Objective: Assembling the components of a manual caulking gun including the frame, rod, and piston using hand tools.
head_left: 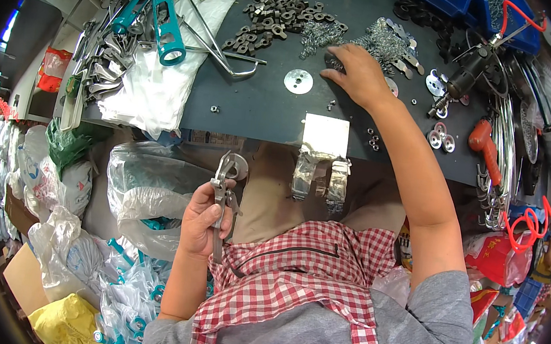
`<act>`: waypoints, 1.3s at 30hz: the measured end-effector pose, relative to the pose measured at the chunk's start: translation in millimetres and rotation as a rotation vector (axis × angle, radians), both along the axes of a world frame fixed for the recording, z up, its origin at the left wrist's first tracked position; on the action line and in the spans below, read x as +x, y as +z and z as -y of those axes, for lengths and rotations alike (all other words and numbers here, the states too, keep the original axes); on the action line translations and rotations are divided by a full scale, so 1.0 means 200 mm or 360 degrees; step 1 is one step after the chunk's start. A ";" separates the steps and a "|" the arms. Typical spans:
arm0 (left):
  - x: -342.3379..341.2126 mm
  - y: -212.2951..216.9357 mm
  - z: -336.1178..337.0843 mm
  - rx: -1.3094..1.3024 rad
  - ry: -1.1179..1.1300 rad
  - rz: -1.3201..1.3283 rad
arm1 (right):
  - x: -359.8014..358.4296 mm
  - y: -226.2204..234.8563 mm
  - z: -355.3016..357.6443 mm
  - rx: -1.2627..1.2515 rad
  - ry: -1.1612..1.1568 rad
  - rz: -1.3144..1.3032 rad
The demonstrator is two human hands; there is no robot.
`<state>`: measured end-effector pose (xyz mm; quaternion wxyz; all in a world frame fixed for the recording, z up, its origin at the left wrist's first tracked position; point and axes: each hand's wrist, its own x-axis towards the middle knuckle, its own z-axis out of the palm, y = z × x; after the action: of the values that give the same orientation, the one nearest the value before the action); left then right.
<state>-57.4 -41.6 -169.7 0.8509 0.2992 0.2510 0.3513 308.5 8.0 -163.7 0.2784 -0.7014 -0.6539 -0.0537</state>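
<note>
My left hand [203,224] is closed around a slim metal lever assembly [222,197], held upright in front of the table's near edge. A small round metal disc [239,167] shows at its upper end. My right hand [360,74] reaches over the table to the small screws. Its thumb and fingers curl about a small dark thing [334,62] that I cannot make out. One pile of screws [320,37] lies just beyond the fingertips, and a bigger shiny pile [380,42] is beside the knuckles. A flat silver disc with holes [298,81] rests left of this hand.
Dark metal links [277,16] are heaped at the back. Teal frames [169,28] and bent rods [223,59] lie left. A metal block [325,136] juts from the near edge. At right are a black power tool [471,71], a red-handled tool [485,148] and wheels [442,137].
</note>
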 end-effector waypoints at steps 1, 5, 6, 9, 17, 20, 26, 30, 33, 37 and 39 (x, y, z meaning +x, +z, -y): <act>0.00 0.00 0.00 -0.0002 -0.0002 0.0002 | 0.01 0.01 0.02 -0.0002 -0.0002 0.0002; 0.02 0.02 -0.01 0.0052 -0.0012 -0.0018 | 0.05 0.05 0.09 -0.0265 -0.0014 -0.0196; 0.02 0.02 -0.01 0.0058 -0.0018 -0.0020 | 0.06 0.06 0.10 -0.0350 -0.0078 -0.0206; 0.03 0.00 0.00 0.0056 -0.0050 -0.0061 | 0.06 0.08 0.11 -0.0378 -0.0065 -0.0140; 0.04 0.02 0.00 0.0123 -0.0019 -0.0132 | 0.03 0.11 0.17 -0.0213 0.0072 -0.0314; 0.14 0.14 -0.04 0.0466 0.0191 -0.0350 | -0.09 0.20 0.26 -0.0405 0.0334 -0.1008; 0.54 0.32 -0.19 0.1777 0.0296 -0.0495 | -0.23 0.25 0.36 -0.1057 0.0721 -0.2545; 0.66 0.29 -0.20 0.1827 0.0247 -0.0339 | -0.24 0.27 0.39 -0.1093 0.1001 -0.2876; 0.68 0.27 -0.21 0.1910 0.0387 -0.0189 | -0.25 0.32 0.41 -0.1087 0.0903 -0.2934; 0.70 0.28 -0.20 0.1955 0.0360 -0.0208 | -0.22 0.30 0.42 -0.1100 0.0932 -0.3003; 0.71 0.27 -0.19 0.1990 0.0417 -0.0144 | -0.23 0.31 0.43 -0.1087 0.0946 -0.3088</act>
<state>83.9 -4.3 -115.1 0.4543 0.7203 0.0687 0.5196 261.9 -77.9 -102.6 0.4703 -0.2978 -0.2782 0.7828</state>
